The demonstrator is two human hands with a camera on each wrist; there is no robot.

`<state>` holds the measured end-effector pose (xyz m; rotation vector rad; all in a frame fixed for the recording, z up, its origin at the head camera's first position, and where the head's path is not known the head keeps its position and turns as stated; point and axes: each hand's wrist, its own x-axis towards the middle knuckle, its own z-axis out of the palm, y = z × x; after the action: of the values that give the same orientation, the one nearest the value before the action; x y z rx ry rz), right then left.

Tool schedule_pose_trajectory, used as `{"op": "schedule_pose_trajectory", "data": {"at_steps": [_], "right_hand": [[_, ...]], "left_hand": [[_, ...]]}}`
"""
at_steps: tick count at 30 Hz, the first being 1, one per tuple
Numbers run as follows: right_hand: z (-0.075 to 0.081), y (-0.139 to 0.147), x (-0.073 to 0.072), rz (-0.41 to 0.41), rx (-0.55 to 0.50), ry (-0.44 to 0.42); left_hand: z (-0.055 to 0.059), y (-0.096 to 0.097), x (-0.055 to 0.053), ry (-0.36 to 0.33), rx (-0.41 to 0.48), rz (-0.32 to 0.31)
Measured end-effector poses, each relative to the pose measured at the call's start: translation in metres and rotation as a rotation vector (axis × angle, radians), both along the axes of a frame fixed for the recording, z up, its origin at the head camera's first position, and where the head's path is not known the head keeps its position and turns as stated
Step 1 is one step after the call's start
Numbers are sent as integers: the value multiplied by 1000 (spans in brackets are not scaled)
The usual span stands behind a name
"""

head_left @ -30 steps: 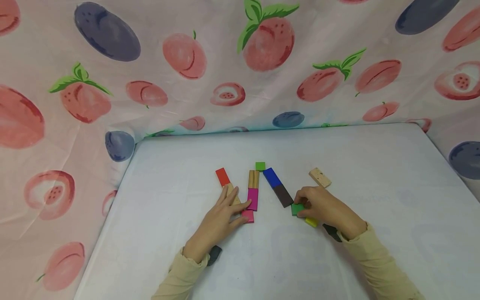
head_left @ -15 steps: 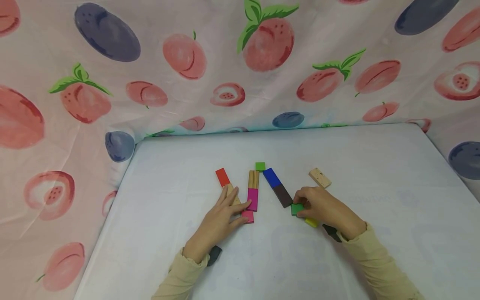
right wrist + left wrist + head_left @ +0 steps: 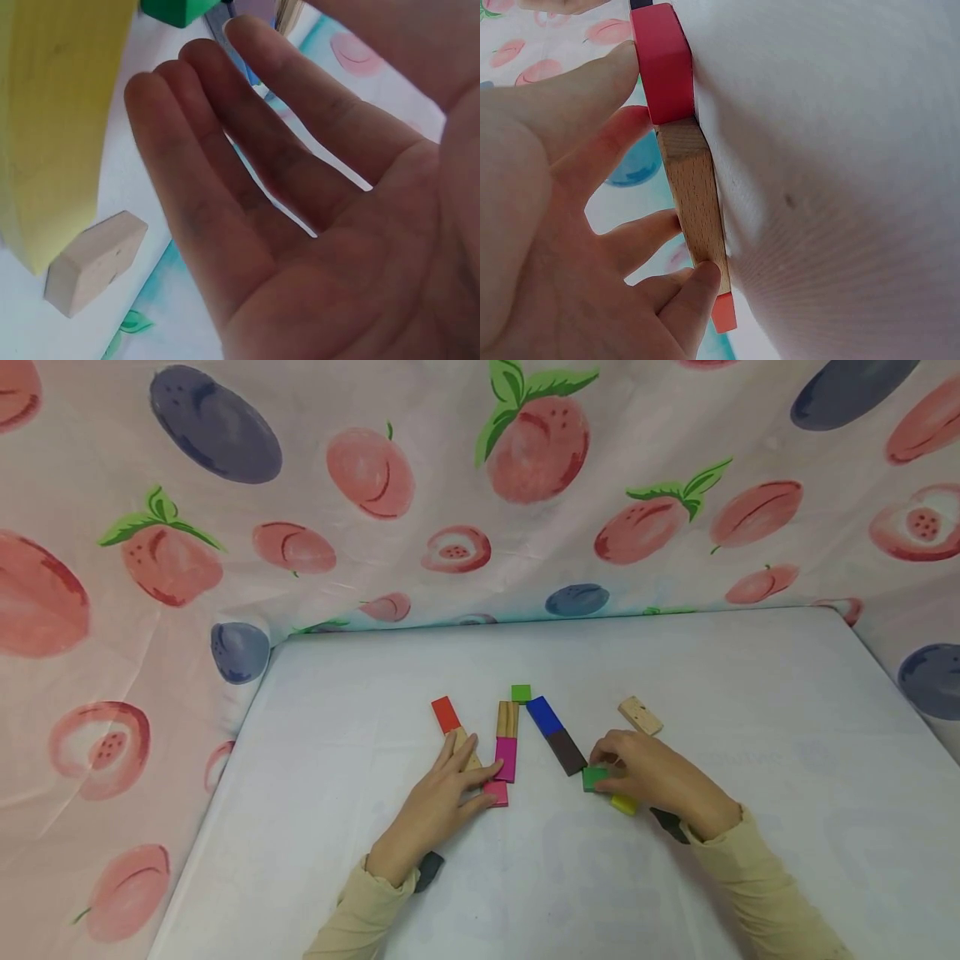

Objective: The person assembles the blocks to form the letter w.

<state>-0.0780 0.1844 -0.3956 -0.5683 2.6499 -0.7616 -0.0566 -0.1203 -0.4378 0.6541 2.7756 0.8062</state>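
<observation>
In the head view my left hand (image 3: 427, 806) lies with spread fingers over two touching rows of wooden blocks. Its thumb touches a pink block (image 3: 664, 64), and other fingertips rest against a plain wooden block (image 3: 694, 202). A magenta block (image 3: 506, 760) is under the index fingertip. The red block (image 3: 446, 714) tops this row. My right hand (image 3: 652, 777) pinches a green block (image 3: 592, 779) between thumb and index finger, at the lower end of a dark brown block (image 3: 566, 752). A yellow block (image 3: 624, 804) lies partly under that hand, beside the green one.
A blue block (image 3: 543, 716) continues the slanted row above the brown one. A striped wooden block (image 3: 507, 718) and a light green block (image 3: 521, 693) stand at its left. One loose wooden block (image 3: 640, 715) lies beyond my right hand on the white table (image 3: 360, 693).
My right hand and wrist have shifted slightly to the right, showing a little more of the yellow block. The left hand and the blocks stay in place.
</observation>
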Motion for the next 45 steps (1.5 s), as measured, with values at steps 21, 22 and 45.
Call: {"op": "schedule_pose_trajectory", "data": {"at_steps": [21, 22, 45], "right_hand": [[5, 18, 8, -90, 171, 78], [5, 19, 8, -95, 183, 81], [-5, 27, 14, -60, 153, 76]], "left_hand": [[1, 1, 0, 16, 14, -5], [1, 1, 0, 16, 15, -5], [1, 0, 0, 11, 11, -6]]}}
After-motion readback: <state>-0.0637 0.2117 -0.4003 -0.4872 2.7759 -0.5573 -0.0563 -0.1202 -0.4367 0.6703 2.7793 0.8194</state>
